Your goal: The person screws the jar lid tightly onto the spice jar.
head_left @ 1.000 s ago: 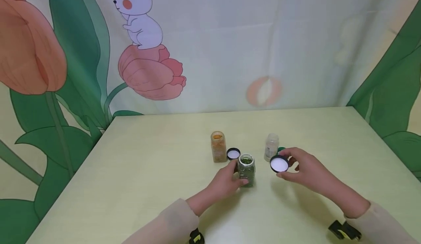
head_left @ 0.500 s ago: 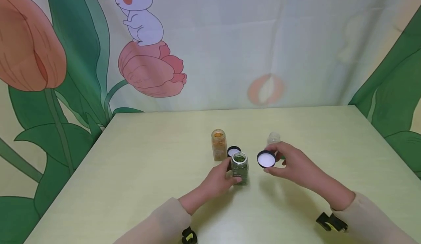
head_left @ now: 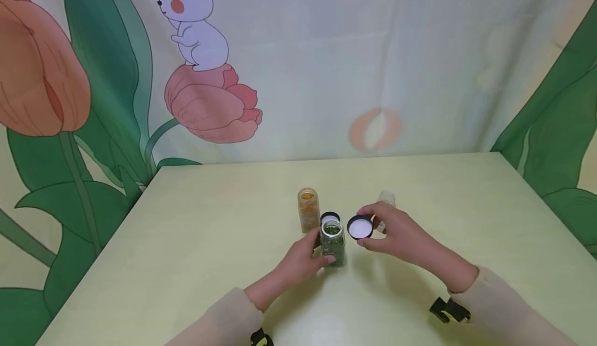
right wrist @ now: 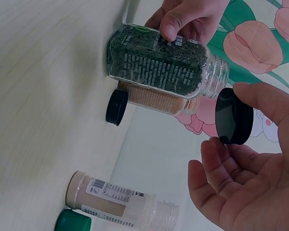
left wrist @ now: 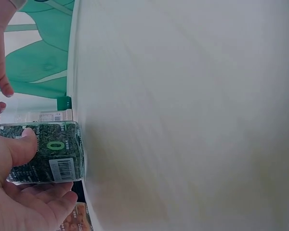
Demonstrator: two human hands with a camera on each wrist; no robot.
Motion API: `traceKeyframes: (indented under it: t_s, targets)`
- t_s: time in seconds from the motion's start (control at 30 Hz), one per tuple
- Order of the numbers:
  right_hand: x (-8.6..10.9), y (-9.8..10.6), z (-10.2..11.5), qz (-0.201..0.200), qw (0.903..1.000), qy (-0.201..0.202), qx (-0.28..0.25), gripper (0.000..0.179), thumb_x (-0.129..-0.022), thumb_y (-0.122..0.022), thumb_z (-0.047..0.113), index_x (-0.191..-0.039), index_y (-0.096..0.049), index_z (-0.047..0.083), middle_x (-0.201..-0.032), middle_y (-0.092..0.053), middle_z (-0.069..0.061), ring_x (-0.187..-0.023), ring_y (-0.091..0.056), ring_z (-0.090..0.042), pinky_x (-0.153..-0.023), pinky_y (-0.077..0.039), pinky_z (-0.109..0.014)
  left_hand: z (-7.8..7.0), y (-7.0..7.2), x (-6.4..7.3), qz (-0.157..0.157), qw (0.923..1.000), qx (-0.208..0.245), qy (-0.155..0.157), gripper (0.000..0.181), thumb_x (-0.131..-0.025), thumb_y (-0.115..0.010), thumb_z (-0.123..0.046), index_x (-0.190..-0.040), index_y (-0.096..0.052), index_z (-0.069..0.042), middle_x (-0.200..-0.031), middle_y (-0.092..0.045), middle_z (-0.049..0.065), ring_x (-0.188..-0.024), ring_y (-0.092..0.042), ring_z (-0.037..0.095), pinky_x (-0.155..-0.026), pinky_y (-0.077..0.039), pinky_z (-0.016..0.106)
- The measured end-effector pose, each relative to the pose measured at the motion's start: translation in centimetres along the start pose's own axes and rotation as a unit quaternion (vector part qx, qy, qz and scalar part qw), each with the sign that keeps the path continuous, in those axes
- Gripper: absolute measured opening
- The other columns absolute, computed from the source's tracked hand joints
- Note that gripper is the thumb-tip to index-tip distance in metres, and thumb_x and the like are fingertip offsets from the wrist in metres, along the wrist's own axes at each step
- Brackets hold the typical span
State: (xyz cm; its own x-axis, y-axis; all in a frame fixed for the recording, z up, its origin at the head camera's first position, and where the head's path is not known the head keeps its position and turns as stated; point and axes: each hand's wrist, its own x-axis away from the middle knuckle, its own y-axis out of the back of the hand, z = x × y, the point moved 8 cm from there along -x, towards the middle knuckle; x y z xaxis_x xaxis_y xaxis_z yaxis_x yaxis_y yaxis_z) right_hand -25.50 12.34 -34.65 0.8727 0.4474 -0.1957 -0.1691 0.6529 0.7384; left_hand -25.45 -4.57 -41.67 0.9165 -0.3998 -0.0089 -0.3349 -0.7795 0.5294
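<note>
Holding herb jar (right wrist: 156, 62), left-wrist view adding barcode (left wrist: 62, 170)

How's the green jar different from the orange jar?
The green jar has dark green bits inside, but the orange jar has orange stuff. The left hand holds the green jar, while the orange jar stands on the table, not held. The orange jar is farther back than the green jar. Both are see-through and open on top.

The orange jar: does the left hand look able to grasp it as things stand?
Probably not at once: the left hand is occupied holding the green jar. If freed, likely yes: the orange jar stands just beyond the hand, with a black lid beside it.
</note>
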Motion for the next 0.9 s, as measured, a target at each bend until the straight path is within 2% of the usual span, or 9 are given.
traceKeyframes:
  t_s: [0.27,0.6,0.73,0.9]
  targets:
    - [-0.2,-0.4,0.2,0.006,0.9999,-0.003,0.013,0.045,-0.083,-0.084,0.015,-0.122,-0.065,0.001,-0.115,-0.068,-0.012,-0.095,-0.062,-0.018,-0.081,-0.057,-0.041,0.1,-0.1,0.1,-0.002,1.0000,-0.001,-0.002,0.063,-0.094,-0.072,-0.004,-0.147,-0.041,0.011,-0.143,-0.055,0.035,-0.136,-0.053,0.051,-0.115,-0.043,0.060]
    - [-0.7,-0.5,0.8,0.020,0.9991,0.011,0.037,0.042,-0.084,-0.083,0.016,-0.121,-0.067,0.003,-0.110,-0.069,-0.008,-0.095,-0.062,-0.024,-0.077,-0.051,-0.029,-0.1,0.1,0.2,0.003,0.9999,0.001,0.012,0.065,-0.094,-0.072,-0.005,-0.148,-0.040,0.009,-0.146,-0.054,0.034,-0.138,-0.052,0.051,-0.117,-0.042,0.060]
    - [-0.8,-0.4,1.2,0.020,0.9986,0.019,0.046,0.040,-0.084,-0.082,0.014,-0.120,-0.068,0.003,-0.108,-0.069,-0.009,-0.094,-0.062,-0.024,-0.076,-0.052,-0.028,0.0,0.2,0.1,0.005,0.9998,0.001,0.019,0.065,-0.093,-0.073,-0.006,-0.147,-0.041,0.009,-0.146,-0.054,0.034,-0.138,-0.052,0.051,-0.117,-0.042,0.060]
    - [-0.9,-0.3,1.4,0.022,0.9983,0.019,0.051,0.039,-0.084,-0.082,0.014,-0.119,-0.068,0.002,-0.106,-0.069,-0.009,-0.093,-0.063,-0.025,-0.078,-0.053,-0.029,0.6,0.2,-0.1,0.015,0.9990,0.025,0.033,0.066,-0.091,-0.075,-0.007,-0.147,-0.043,0.007,-0.146,-0.054,0.032,-0.139,-0.050,0.052,-0.117,-0.042,0.060]
